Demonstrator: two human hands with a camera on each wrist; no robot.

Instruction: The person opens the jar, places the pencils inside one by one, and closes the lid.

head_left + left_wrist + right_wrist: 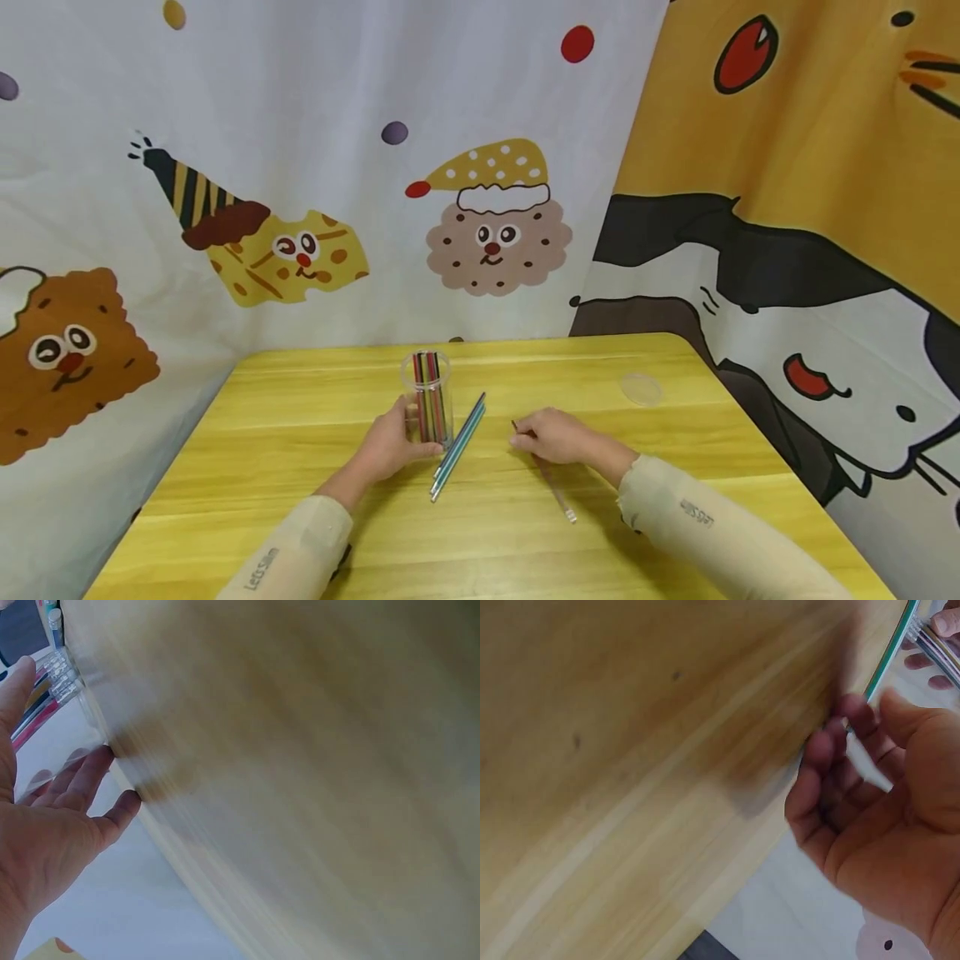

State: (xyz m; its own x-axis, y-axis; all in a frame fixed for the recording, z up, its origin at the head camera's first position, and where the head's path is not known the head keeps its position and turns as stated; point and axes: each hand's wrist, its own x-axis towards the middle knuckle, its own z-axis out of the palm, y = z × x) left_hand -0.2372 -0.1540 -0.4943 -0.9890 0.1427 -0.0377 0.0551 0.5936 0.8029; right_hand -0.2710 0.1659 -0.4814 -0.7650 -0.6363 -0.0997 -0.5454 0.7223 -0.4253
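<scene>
My left hand [392, 442] curls round the lower part of a clear plastic cup [447, 417], with the thumb low at its front. Several coloured pencils [429, 396] stand upright inside. Just right of the cup, a few blue and teal pencils [459, 447] lie slantwise on the table. Further right, my right hand [553, 435] pinches a single pencil [557, 493] near its dark tip; its pale end points toward me. In the right wrist view, the fingers [817, 761] are curled and hide most of that pencil. The left wrist view catches the ends of several pencils [64, 679] beside my hand.
A yellow wood-grain table [315, 392] carries everything. A round clear lid [641, 388] lies flat toward the back right. A cartoon-printed curtain [330, 100] hangs behind the table and along its sides.
</scene>
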